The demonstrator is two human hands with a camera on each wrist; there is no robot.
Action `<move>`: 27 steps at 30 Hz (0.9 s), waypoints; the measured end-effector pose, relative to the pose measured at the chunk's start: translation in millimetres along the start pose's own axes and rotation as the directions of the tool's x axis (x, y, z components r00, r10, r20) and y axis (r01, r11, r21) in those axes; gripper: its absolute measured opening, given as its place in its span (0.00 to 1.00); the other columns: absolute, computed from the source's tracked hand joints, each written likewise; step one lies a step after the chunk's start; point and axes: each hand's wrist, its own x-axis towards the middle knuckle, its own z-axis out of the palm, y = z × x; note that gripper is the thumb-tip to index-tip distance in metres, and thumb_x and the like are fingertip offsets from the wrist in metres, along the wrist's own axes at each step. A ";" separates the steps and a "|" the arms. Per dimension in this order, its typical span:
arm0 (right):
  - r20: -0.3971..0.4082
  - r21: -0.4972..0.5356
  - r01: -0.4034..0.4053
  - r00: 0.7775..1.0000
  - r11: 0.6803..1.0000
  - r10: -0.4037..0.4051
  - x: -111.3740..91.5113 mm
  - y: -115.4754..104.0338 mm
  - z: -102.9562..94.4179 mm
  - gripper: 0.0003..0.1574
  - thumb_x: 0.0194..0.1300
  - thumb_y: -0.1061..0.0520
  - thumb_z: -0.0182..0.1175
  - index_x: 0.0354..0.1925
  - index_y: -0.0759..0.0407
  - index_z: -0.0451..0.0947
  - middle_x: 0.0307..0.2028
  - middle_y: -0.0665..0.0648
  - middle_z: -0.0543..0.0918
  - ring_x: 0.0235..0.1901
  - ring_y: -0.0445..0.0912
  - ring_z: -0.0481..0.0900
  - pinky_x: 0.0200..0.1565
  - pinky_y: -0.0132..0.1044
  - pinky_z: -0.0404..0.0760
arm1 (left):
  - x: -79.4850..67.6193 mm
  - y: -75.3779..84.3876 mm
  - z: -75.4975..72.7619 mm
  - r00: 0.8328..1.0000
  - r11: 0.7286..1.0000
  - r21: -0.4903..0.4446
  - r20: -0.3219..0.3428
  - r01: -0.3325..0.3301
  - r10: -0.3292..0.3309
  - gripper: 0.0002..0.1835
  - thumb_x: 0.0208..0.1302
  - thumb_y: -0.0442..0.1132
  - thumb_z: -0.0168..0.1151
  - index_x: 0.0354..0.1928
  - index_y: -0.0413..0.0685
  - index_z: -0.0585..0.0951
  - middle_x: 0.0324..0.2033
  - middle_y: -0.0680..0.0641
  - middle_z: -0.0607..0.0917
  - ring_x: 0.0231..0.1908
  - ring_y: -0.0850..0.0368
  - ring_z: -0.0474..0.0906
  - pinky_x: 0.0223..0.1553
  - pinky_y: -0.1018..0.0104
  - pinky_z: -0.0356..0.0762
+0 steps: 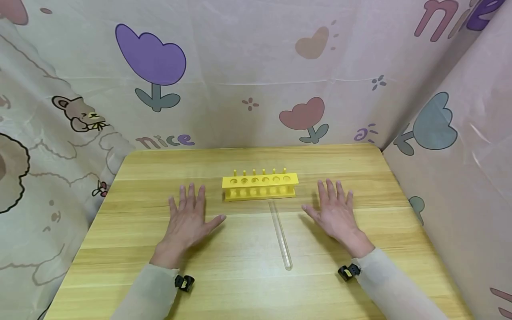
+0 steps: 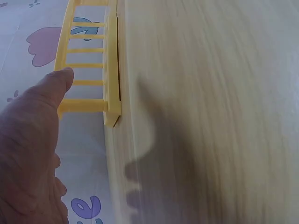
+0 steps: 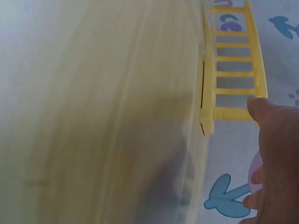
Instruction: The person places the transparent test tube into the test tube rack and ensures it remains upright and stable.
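Left hand (image 1: 187, 226): wide open, fingers straight and spread, thumb out toward the middle, held nothing. Right hand (image 1: 338, 218): same, open, fingers straight, thumb pointing inward, held nothing. Backs of both faced up; hands well apart over the worktop (image 1: 236, 289), shadows below them. Neither touched the rack or the tube.

Clear test tube (image 1: 281, 235) lay flat between the hands, closer to the right thumb than the left. Rounded closed end pointed back to the person, other end just short of the rack, slightly slanted.

Yellow test tube rack (image 1: 260, 185) stood upright between the two sets of fingertips, just beyond the thumbs, long side across. Six round holes in the top plate, six pegs along the side away from the person. Left thumb overlapped the rack in the left wrist view, right thumb likewise in the right one; overhead, gaps showed on both sides.

Black wrist cameras (image 1: 184, 282) sat at the thumb side of each wrist, by the pale sleeves (image 1: 146, 293). Patterned curtain (image 1: 240, 53) hung beyond the hands and to the outer side of each, with flowers, hearts and "nice" lettering.
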 end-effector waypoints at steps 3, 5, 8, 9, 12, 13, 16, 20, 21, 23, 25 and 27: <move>-0.025 0.011 0.035 0.999 0.999 -0.035 -1.3 -5.7 3.8 0.62 0.74 0.24 0.53 0.83 0.65 0.49 0.81 0.74 0.52 0.80 0.74 0.46 0.76 0.77 0.46 | 2.6 3.3 -1.2 1.000 1.000 -0.009 -0.003 -0.014 0.014 0.64 0.67 0.81 0.48 0.85 0.42 0.42 0.83 0.33 0.33 0.82 0.34 0.23 0.78 0.27 0.25; -0.039 0.017 0.057 0.998 0.998 -0.056 -2.1 -10.4 6.6 0.61 0.75 0.26 0.54 0.83 0.66 0.50 0.81 0.75 0.54 0.80 0.74 0.49 0.76 0.75 0.51 | 4.8 6.7 -2.2 1.000 1.000 -0.019 -0.001 -0.024 0.024 0.63 0.67 0.80 0.49 0.85 0.42 0.42 0.83 0.33 0.32 0.82 0.34 0.23 0.79 0.29 0.26; -0.050 0.023 0.081 0.996 0.996 -0.080 -3.7 -18.1 10.9 0.61 0.75 0.27 0.56 0.82 0.67 0.51 0.80 0.75 0.57 0.79 0.73 0.52 0.76 0.73 0.55 | 8.8 12.7 -3.7 0.999 0.999 -0.029 0.004 -0.039 0.040 0.63 0.68 0.79 0.51 0.85 0.41 0.42 0.83 0.34 0.31 0.82 0.35 0.23 0.81 0.33 0.29; -0.053 0.026 0.088 0.995 0.996 -0.086 -4.4 -20.9 12.3 0.61 0.74 0.27 0.56 0.82 0.68 0.52 0.79 0.75 0.57 0.79 0.72 0.54 0.76 0.72 0.56 | 10.3 14.9 -4.2 0.999 0.999 -0.030 0.005 -0.044 0.044 0.63 0.68 0.78 0.52 0.85 0.41 0.41 0.83 0.34 0.31 0.83 0.34 0.24 0.81 0.34 0.29; -0.069 0.040 0.114 0.991 0.993 -0.111 -6.4 -29.8 15.4 0.59 0.74 0.30 0.59 0.80 0.70 0.55 0.77 0.75 0.62 0.76 0.72 0.60 0.75 0.70 0.60 | 15.0 21.5 -6.1 0.998 0.998 -0.034 0.003 -0.056 0.057 0.63 0.69 0.78 0.52 0.85 0.41 0.41 0.83 0.36 0.31 0.83 0.35 0.26 0.82 0.36 0.31; -0.079 0.046 0.122 0.990 0.991 -0.118 -7.2 -32.7 16.5 0.59 0.74 0.31 0.60 0.80 0.70 0.56 0.76 0.75 0.64 0.75 0.72 0.62 0.74 0.70 0.63 | 16.9 23.8 -6.6 0.998 0.997 -0.035 -0.002 -0.063 0.063 0.63 0.69 0.77 0.52 0.85 0.41 0.41 0.83 0.36 0.31 0.83 0.35 0.28 0.82 0.37 0.31; -0.117 0.054 0.154 0.982 0.987 -0.147 -9.4 -41.3 18.8 0.56 0.72 0.34 0.65 0.77 0.73 0.60 0.72 0.76 0.70 0.69 0.72 0.70 0.69 0.68 0.71 | 23.2 30.2 -7.9 0.996 0.995 -0.028 -0.016 -0.093 0.093 0.62 0.70 0.76 0.52 0.85 0.40 0.40 0.84 0.36 0.33 0.84 0.35 0.30 0.83 0.37 0.33; -0.153 0.055 0.181 0.973 0.982 -0.171 -12.0 -52.6 20.4 0.52 0.72 0.38 0.67 0.73 0.75 0.66 0.65 0.76 0.77 0.63 0.70 0.76 0.64 0.65 0.78 | 33.1 37.3 -8.3 0.990 0.991 -0.005 -0.028 -0.135 0.135 0.61 0.71 0.74 0.53 0.84 0.37 0.40 0.84 0.35 0.35 0.84 0.36 0.31 0.83 0.37 0.33; -0.152 0.057 0.181 0.974 0.982 -0.170 -12.6 -55.6 20.5 0.50 0.72 0.38 0.66 0.71 0.75 0.67 0.63 0.76 0.78 0.62 0.69 0.77 0.64 0.64 0.78 | 35.4 38.7 -8.4 0.990 0.990 -0.001 -0.027 -0.139 0.139 0.61 0.72 0.74 0.53 0.84 0.37 0.40 0.84 0.35 0.36 0.84 0.37 0.30 0.83 0.38 0.32; -0.148 0.065 0.179 0.975 0.982 -0.168 -13.8 -61.7 20.5 0.46 0.73 0.39 0.66 0.67 0.76 0.72 0.59 0.75 0.81 0.59 0.67 0.80 0.63 0.62 0.80 | 39.8 41.1 -8.5 0.989 0.990 0.005 -0.018 -0.144 0.144 0.60 0.72 0.74 0.52 0.84 0.37 0.41 0.84 0.35 0.36 0.84 0.38 0.29 0.83 0.39 0.31; -0.134 0.078 0.174 0.978 0.982 -0.162 -15.1 -67.5 20.5 0.42 0.73 0.39 0.66 0.62 0.75 0.75 0.55 0.73 0.84 0.56 0.65 0.82 0.62 0.60 0.81 | 43.4 43.2 -8.5 0.990 0.990 0.012 -0.005 -0.142 0.142 0.60 0.73 0.73 0.52 0.84 0.37 0.41 0.84 0.36 0.36 0.84 0.39 0.29 0.83 0.40 0.29; -0.116 0.081 0.169 0.980 0.982 -0.159 -16.6 -72.5 20.9 0.38 0.73 0.40 0.66 0.58 0.74 0.78 0.51 0.70 0.85 0.53 0.63 0.83 0.60 0.59 0.82 | 46.2 44.4 -8.2 0.990 0.990 0.020 0.007 -0.141 0.140 0.59 0.73 0.73 0.52 0.84 0.37 0.41 0.84 0.36 0.36 0.84 0.39 0.29 0.83 0.40 0.30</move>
